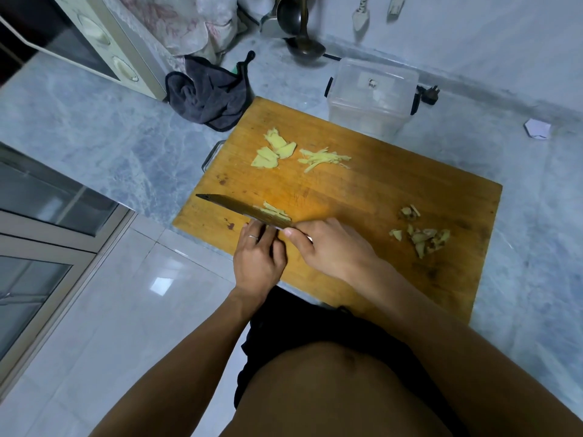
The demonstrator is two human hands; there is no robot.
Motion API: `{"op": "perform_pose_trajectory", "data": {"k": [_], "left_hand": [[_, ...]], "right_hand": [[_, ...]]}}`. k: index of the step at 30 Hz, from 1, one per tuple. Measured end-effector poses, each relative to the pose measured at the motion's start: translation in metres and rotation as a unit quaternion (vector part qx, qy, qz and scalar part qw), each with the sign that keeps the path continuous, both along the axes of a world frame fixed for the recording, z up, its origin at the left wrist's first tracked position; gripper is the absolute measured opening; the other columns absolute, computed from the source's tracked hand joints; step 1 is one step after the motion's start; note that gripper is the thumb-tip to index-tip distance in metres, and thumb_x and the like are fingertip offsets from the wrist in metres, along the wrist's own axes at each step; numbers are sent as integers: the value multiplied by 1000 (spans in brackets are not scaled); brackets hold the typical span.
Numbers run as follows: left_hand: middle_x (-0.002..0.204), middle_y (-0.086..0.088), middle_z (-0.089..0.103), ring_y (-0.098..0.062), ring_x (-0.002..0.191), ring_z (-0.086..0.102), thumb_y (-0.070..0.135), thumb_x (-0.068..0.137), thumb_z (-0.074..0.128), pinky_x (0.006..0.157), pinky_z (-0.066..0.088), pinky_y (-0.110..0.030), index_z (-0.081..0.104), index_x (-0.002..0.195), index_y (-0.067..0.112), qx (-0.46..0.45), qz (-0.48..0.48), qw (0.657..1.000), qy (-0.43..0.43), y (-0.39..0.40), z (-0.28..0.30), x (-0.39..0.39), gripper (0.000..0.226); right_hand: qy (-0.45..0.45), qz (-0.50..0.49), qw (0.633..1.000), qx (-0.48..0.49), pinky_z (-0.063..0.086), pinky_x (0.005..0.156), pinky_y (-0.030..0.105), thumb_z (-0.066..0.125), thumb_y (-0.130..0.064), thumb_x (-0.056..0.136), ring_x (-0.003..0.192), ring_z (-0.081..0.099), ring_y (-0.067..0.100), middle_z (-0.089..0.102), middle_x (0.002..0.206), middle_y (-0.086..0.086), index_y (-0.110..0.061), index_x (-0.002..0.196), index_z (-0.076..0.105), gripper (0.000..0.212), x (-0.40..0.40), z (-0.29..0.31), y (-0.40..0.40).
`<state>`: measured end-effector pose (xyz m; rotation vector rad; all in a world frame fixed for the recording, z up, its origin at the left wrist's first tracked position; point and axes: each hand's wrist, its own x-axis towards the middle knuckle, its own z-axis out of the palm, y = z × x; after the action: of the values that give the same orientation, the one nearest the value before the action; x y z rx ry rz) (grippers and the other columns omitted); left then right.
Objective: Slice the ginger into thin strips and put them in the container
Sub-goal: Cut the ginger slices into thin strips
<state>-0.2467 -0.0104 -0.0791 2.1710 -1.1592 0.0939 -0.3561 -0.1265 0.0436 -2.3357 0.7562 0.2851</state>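
Note:
A wooden cutting board (362, 190) lies on the marble counter. Flat ginger slices (273, 149) sit at its far left, and a pile of thin ginger strips (323, 158) lies beside them. My right hand (331, 247) grips the handle of a cleaver (233, 206) whose blade lies nearly flat near the board's front left. A few more ginger strips (275, 211) rest on the blade. My left hand (258, 253), wearing a ring, touches the blade's near edge with fairly straight fingers. A clear plastic container (372, 96) stands behind the board's far edge.
Ginger peel scraps (421, 236) lie on the board's right side. A dark cloth (209, 93) is heaped left of the board's far corner, next to a microwave (94, 39). Ladles (303, 42) hang at the back wall, and a plug (427, 94) lies right of the container.

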Motion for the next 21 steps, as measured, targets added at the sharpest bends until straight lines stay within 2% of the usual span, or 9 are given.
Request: {"op": "perform_pose_trajectory", "data": {"k": [4,6,11,16,19,21], "left_hand": [[104,-20,63,-40,102,58,15,92,48,83,53,-53,72,102,3,13,-5,1000,7,1,-7,3,28],[109,-20,64,-41,106,59,15,92,47,87,52,-54,72,105,4,17,-7,1000,13,2,-8,3,30],[107,-19,64,-37,103,57,6,87,55,82,53,-52,72,104,4,9,-1,1000,10,0,-6,2,24],[106,-20,65,-37,104,57,5,86,57,83,54,-51,72,102,4,-1,0,1000,1,0,-6,3,22],[100,-19,64,-36,99,56,8,88,53,79,53,-51,71,98,3,7,4,1000,3,-2,-7,3,21],[98,-19,63,-37,97,56,9,89,53,80,53,-50,71,96,2,5,3,1000,0,-1,-7,4,21]], "right_hand": [[3,5,1000,17,31,48,32,33,-51,104,61,51,23,51,67,3,-23,77,54,45,-5,9,-5],[0,5,1000,24,30,47,32,34,-52,104,59,50,22,50,65,3,-22,71,51,48,-5,10,-8],[2,15,1000,18,35,50,34,33,-51,104,65,55,28,56,71,8,-15,83,60,49,-4,6,-8],[-2,9,1000,30,33,49,33,34,-49,104,64,52,27,52,67,4,-23,74,53,44,0,1,-7],[-2,10,1000,13,34,49,32,34,-49,105,69,54,28,57,73,4,-20,95,65,44,4,-3,-6],[-7,12,1000,-3,33,50,33,32,-49,105,72,55,31,60,78,5,-21,104,66,44,4,-5,-4]]}}
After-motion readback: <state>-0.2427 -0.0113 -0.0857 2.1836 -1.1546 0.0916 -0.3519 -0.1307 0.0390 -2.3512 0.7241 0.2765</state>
